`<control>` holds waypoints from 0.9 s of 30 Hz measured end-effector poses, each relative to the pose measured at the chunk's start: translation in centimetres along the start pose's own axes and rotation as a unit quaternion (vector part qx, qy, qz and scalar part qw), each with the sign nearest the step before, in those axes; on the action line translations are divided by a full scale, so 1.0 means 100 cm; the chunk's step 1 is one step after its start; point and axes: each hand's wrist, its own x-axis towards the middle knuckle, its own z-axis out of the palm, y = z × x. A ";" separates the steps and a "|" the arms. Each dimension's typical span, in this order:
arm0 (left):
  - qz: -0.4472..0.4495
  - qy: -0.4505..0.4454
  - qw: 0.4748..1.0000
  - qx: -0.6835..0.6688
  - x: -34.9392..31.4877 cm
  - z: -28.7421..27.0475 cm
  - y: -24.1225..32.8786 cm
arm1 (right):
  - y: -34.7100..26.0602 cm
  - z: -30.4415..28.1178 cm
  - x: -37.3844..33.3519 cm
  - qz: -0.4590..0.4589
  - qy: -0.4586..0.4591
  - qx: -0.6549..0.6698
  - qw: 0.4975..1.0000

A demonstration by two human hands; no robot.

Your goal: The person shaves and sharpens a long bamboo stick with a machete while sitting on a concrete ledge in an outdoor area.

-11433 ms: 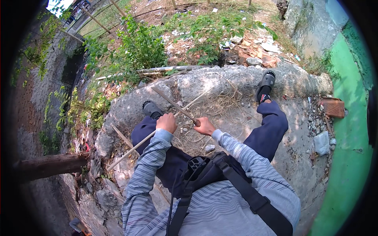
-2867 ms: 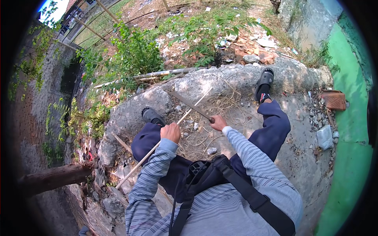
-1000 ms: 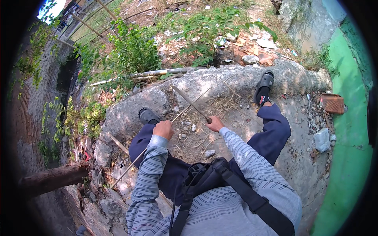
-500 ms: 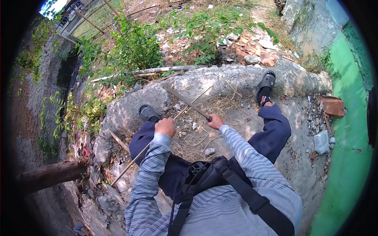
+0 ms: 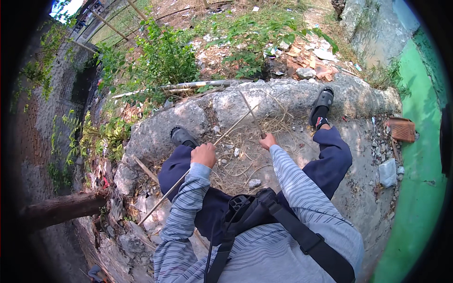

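Note:
My left hand [image 5: 204,154] is closed around a long thin wooden stick [image 5: 165,195]. The stick slants from the ground at lower left, past my forearm, up toward the stone edge. My right hand [image 5: 268,141] grips the handle of a long knife [image 5: 250,113], its narrow blade pointing away from me. In the picture the blade crosses the stick near its far end; whether they touch I cannot tell. Thin pale strips [image 5: 279,123] lie scattered on the ground between my feet.
My feet rest by a rough stone ledge [image 5: 236,101]. Leafy plants [image 5: 167,59] and rubble lie beyond it. A green wall [image 5: 415,155] runs along the right, with a brown block [image 5: 402,129] beside it. A log [image 5: 66,207] juts in at left.
The knife blade has swung from pointing far left to pointing nearly straight away from me. My right hand has moved slightly right; the left keeps its hold on the stick.

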 end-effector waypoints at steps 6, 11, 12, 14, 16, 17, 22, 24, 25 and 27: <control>-0.041 -0.039 0.998 0.031 -0.017 -0.001 -0.027 | -0.023 0.014 -0.015 -0.088 -0.134 -0.104 0.982; 0.001 -0.008 1.000 0.014 0.004 0.004 0.000 | 0.034 -0.006 0.024 0.012 0.005 -0.003 1.000; -0.019 -0.017 1.000 0.013 -0.003 0.002 -0.011 | 0.021 0.004 0.017 -0.029 -0.027 -0.023 0.999; -0.021 -0.020 0.999 0.027 -0.005 -0.001 -0.014 | 0.024 -0.001 0.014 -0.106 -0.049 -0.078 0.990; -0.008 0.003 0.999 0.035 -0.004 -0.001 -0.007 | 0.041 -0.016 0.022 -0.058 -0.032 -0.073 0.995; 0.002 0.008 0.999 0.034 0.001 -0.001 -0.001 | 0.045 -0.023 0.031 -0.013 -0.012 -0.061 0.998; -0.004 0.001 0.999 0.043 -0.008 0.000 -0.010 | 0.003 -0.007 0.017 -0.082 -0.050 -0.110 0.989; 0.006 -0.003 0.999 0.042 -0.010 0.002 -0.004 | 0.020 -0.018 0.018 -0.049 -0.027 -0.103 0.993; 0.011 0.007 0.999 0.038 -0.008 0.004 -0.002 | 0.022 -0.024 0.020 -0.019 -0.003 -0.091 0.996; 0.021 0.021 0.999 0.034 -0.002 0.006 0.001 | 0.021 -0.033 0.030 0.059 -0.008 -0.062 0.996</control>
